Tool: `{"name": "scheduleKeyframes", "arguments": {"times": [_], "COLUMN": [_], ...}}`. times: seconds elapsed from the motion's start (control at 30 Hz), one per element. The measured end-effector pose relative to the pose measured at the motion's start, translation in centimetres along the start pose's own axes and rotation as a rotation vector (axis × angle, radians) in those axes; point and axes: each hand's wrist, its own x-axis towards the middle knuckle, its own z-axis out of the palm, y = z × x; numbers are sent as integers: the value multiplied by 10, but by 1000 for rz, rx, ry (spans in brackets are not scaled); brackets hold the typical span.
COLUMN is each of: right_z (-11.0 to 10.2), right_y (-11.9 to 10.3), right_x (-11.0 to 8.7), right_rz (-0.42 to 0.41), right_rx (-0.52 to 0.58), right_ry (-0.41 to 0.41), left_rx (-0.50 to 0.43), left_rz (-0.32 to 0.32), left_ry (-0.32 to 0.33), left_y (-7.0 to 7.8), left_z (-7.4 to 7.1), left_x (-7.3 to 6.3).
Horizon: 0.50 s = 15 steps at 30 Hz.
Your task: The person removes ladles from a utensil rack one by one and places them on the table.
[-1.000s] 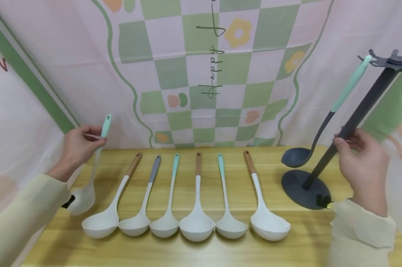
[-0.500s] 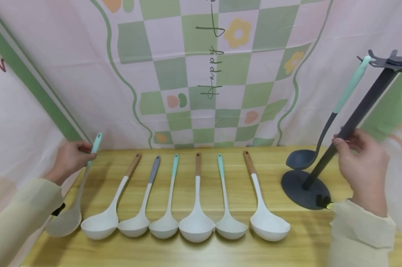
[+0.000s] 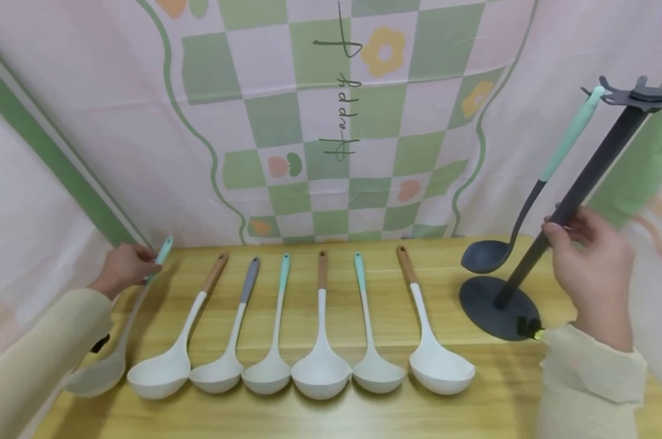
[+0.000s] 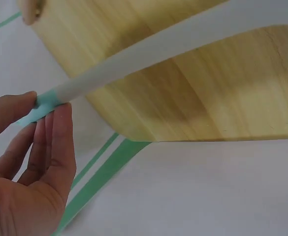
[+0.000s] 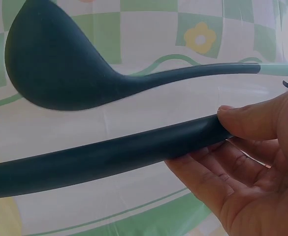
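At the far left in the head view, my left hand pinches the mint handle of a pale ladle between thumb and fingers. Its bowl is low beside the row, partly hidden by my sleeve. The left wrist view shows the thumb on one side of the mint handle and fingertips on the other. My right hand grips the post of a black utensil stand about halfway up. From the stand's hooked top hangs a black ladle with a mint handle.
Several white ladles lie in a row on the wooden table, bowls toward me. Their handles are brown, grey or mint. The stand's round base is right of the row. A checkered cloth hangs behind.
My left hand has moved down with the pale ladle, whose bowl has gone lower and further left, beside the row. My right hand stays on the post. The hanging black ladle sways slightly.
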Motion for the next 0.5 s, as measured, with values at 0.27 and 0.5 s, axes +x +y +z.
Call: {"name": "scheduleKeyframes", "arguments": {"times": [0.27,0.5], "right_z": [-1,-2], "right_y": [3,6], "right_x": [1,1], "right_rz": [-33,-60], "right_rx": [23,-81], "right_ry": [2,-61], "left_rx": [171,229], "left_rz": [8,-27], "left_ry": [-89,-139], "left_y": [-11,-15], "left_z": [15,20], "left_x": [12,17]}}
